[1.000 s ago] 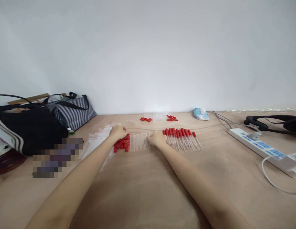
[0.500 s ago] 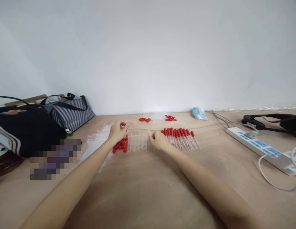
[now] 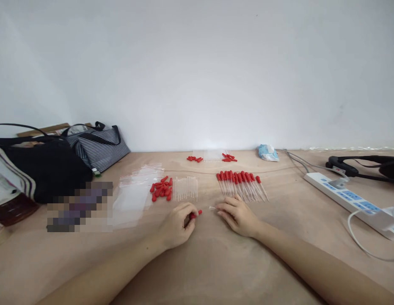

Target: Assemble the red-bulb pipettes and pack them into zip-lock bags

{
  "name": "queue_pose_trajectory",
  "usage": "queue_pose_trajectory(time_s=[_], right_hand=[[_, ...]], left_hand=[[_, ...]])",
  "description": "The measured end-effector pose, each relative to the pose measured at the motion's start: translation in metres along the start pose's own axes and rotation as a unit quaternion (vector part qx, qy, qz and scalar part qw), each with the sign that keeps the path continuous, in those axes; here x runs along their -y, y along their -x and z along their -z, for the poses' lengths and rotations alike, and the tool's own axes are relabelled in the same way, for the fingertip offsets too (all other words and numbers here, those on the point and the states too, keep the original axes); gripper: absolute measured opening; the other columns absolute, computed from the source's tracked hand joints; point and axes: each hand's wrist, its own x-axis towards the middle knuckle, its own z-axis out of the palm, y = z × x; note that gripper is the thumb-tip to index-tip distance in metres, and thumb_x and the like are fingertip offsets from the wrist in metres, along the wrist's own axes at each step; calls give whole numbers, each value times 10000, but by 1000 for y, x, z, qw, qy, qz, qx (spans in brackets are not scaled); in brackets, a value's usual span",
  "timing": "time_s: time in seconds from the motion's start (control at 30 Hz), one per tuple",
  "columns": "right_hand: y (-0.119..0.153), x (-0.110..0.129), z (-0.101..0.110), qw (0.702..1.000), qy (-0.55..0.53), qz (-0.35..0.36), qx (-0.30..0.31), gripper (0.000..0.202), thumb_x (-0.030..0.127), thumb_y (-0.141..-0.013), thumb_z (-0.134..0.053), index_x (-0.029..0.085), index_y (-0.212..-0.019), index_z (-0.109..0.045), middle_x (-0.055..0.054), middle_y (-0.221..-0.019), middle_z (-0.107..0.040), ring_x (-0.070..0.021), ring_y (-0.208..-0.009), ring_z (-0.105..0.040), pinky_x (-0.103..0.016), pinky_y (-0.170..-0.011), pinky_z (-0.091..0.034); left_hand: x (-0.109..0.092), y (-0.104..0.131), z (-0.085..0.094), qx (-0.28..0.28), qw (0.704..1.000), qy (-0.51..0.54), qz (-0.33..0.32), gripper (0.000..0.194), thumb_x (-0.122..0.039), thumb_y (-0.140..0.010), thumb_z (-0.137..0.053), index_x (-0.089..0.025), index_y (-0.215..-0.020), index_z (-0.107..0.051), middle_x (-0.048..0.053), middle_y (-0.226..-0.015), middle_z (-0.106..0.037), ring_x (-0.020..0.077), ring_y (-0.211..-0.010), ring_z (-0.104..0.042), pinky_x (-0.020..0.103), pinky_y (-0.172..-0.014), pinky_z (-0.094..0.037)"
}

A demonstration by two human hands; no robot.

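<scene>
Below frame center, my left hand (image 3: 178, 223) pinches a red bulb (image 3: 193, 215) pointing right; my right hand (image 3: 240, 215) grips a clear tube (image 3: 212, 207), axis near-horizontal, pointing left.

- Left hand (image 3: 179, 224) grips a red bulb (image 3: 199, 212).
- Right hand (image 3: 237, 215) holds a clear tube (image 3: 212, 207), apart from the bulb.
- Farther off, left to right: plastic bags (image 3: 130, 205), loose red bulbs (image 3: 158, 191), bare tubes (image 3: 185, 189), red-topped droppers (image 3: 238, 178).

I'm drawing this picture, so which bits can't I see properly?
In the head view:
Held red bulb: partly hidden by the left hand.
Thin clear stick: only its end shows past the right hand.
Thing on the left: blurred by big squares.
Black bag: cut off by the left edge.
Black headset: cut off by the right edge.
</scene>
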Motion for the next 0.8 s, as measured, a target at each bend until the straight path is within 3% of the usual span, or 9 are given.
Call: queue_pose_trajectory(time_s=[0.1, 0.23, 0.6, 0.8], right_hand=[[-2, 0, -2, 1000, -4, -6, 2, 193, 227, -862, -416, 188, -965, -575, -45, -829, -604, -136, -760, -533, -299, -707, -311], [-2, 2, -3, 1000, 3, -11, -11, 199, 239, -857, -430, 195, -970, -588, -40, -818, -608, -131, -740, -528, -303, -712, -293], [-6, 10, -3, 1000, -6, 10, -10, 239, 230, -860, -417, 214, -1033, -580, -30, -802, -610, -128, -737, -524, -320, -743, -271], [-6, 12, -2, 1000, -7, 29, -2, 265, 225, -866, -403, 212, -1075, -566, -37, -803, -596, -127, -720, -498, -312, -716, -260]], left_hand=[[2, -4, -4, -21, 999, -41, 24, 147, -190, -737, -537, -175, -882, -558, 37, -842, -578, 170, -766, -552, 287, -694, -448], [4, -8, -9, -17, 998, -60, 19, 146, -223, -801, -493, -178, -768, -628, 40, -821, -582, 162, -760, -557, 283, -707, -440], [-4, -10, -9, -7, 999, 18, 48, 151, -247, -848, -435, -195, -810, -571, -2, -756, -621, 150, -708, -558, 264, -674, -411], [-3, -9, -7, 26, 994, 95, 56, 169, -239, -836, -443, -180, -818, -601, -14, -708, -622, 121, -636, -551, 212, -588, -405]])
